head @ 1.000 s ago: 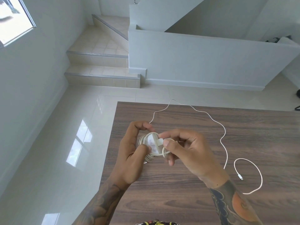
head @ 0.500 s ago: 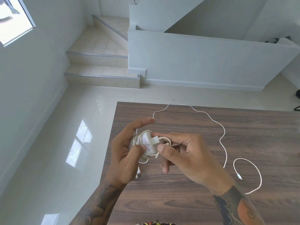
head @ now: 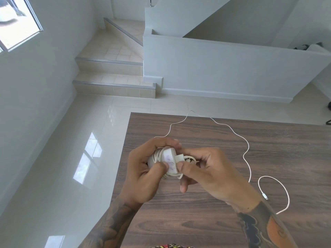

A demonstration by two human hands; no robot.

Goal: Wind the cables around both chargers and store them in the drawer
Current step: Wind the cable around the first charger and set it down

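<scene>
White charger point(head: 167, 159), half hidden by hands

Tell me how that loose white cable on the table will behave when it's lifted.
The loose cable looks thin and lies in wavy loops, so it will probably droop limply. Its connector end will likely dangle and swing. It seems light, trailing across the table easily.

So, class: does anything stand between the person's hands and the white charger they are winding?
Nothing visible does. The left hand grips the white square charger and the right hand pinches its white coiled cable beside it. The drawer is not in view.
</scene>
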